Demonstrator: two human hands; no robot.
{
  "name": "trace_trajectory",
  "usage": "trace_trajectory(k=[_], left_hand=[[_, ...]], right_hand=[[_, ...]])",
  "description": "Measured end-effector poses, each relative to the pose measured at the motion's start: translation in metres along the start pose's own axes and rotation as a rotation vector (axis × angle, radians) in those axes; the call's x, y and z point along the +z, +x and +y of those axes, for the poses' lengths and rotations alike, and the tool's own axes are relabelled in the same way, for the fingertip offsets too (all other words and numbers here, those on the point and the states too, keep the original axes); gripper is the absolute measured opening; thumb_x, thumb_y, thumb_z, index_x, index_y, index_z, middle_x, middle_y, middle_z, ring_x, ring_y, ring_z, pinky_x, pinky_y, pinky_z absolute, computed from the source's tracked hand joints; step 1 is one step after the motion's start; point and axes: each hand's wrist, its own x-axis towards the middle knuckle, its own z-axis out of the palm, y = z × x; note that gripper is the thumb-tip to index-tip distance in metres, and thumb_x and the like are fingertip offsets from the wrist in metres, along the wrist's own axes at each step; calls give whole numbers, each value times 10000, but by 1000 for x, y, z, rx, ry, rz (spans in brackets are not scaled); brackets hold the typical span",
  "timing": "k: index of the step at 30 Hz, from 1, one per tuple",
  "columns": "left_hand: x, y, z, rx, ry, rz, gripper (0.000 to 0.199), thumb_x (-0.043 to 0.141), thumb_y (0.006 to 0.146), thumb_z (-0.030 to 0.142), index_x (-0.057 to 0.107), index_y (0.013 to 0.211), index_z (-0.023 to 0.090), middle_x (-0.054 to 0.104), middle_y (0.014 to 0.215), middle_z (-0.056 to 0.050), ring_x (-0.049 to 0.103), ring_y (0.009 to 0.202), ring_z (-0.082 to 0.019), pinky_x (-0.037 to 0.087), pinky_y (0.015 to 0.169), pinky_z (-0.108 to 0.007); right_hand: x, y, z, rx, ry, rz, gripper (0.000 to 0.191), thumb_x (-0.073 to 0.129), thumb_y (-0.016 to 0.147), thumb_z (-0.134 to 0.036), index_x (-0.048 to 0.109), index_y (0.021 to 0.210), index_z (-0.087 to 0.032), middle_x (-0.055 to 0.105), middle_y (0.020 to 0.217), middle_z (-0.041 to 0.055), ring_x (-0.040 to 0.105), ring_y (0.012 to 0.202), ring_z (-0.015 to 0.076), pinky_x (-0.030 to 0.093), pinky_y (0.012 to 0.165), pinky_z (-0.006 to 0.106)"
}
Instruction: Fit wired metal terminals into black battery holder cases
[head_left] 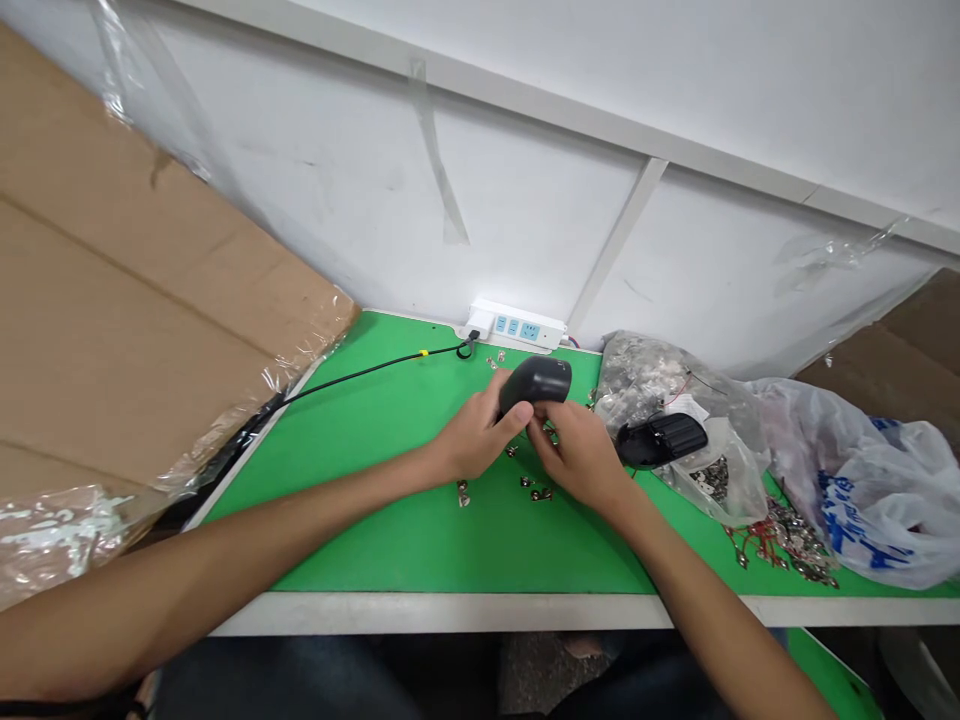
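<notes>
My left hand (478,432) is closed around a black curved plastic housing (538,379), its thumb lying along the near side. The housing is held tilted above the green tabletop (360,530). Close against its underside, the fingers of my right hand (583,447) are pinched together; what they grip is hidden. Small shiny metal pieces (537,493) lie scattered on the table below and around both hands. Just right of my right hand, a black ribbed plastic shell (661,441) rests against a clear plastic bag.
A white power strip (525,327) with a plugged-in black cable (352,376) sits against the wall. At left leans a large cardboard sheet (150,300). Clear bags of parts (652,365), red-wired metal pieces (787,540) and a white plastic bag (885,490) occupy the right.
</notes>
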Motion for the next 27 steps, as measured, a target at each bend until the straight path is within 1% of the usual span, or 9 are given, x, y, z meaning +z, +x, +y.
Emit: trace_trajectory(k=[3,6,8,10,13,15,17,22,27], left_hand=[[1,2,0,-62,-102,7,711,514,937,862,618,1211,214,619,728,-10,563,630,-206,419,602,-322],[1,7,-3,-117,-201,28,693,382,987,865,614,1004,212,617,706,-13,530,573,-167,436,581,-317],[0,10,-5,-154,-250,38,709,335,1005,857,608,914,210,610,672,-13,528,558,-161,425,557,-309],[0,11,-5,-174,-282,13,711,343,1006,854,618,898,207,582,631,-2,498,530,-150,389,520,-297],[0,10,-2,-151,-305,-69,676,439,982,849,642,1028,206,559,615,20,469,514,-138,356,503,-284],[1,9,0,-148,-312,-109,638,567,950,812,625,1157,211,567,627,35,483,517,-135,357,507,-276],[1,9,2,-176,-336,-124,614,641,931,767,595,1199,217,579,638,43,498,510,-129,358,499,-266],[-2,13,-1,-239,-386,-93,607,553,949,786,568,1130,207,574,582,40,512,472,-135,342,448,-242],[-4,15,-1,-249,-388,-47,619,466,951,816,560,975,205,614,575,-6,552,501,-156,392,475,-264]], right_hand=[[3,-1,-1,24,148,69,209,521,1117,-336,651,1237,-224,822,1082,78,785,964,248,576,807,361],[3,0,-2,65,253,188,311,605,1088,-351,647,1376,-239,839,1133,60,813,1024,233,637,870,357],[1,1,-3,83,271,256,289,643,1068,-357,701,1331,-253,845,1120,49,822,1026,237,659,873,361],[0,2,-5,86,271,291,215,659,1057,-359,761,1219,-259,848,1101,42,827,1006,239,667,876,365],[-2,4,-8,69,269,277,175,640,1063,-333,791,1101,-254,850,1066,31,824,939,220,658,870,352],[-3,4,-9,66,276,249,190,609,1074,-309,788,1095,-248,848,1043,25,817,904,205,648,855,336],[-4,5,-9,65,270,232,203,591,1080,-301,787,1104,-250,847,1035,23,812,903,201,644,864,332],[-4,4,-9,34,229,260,188,609,1071,-313,781,1127,-262,844,1091,38,809,995,224,643,922,362],[1,2,-8,1,210,225,176,599,1074,-299,761,1134,-261,830,1145,58,793,1055,233,631,954,388]])
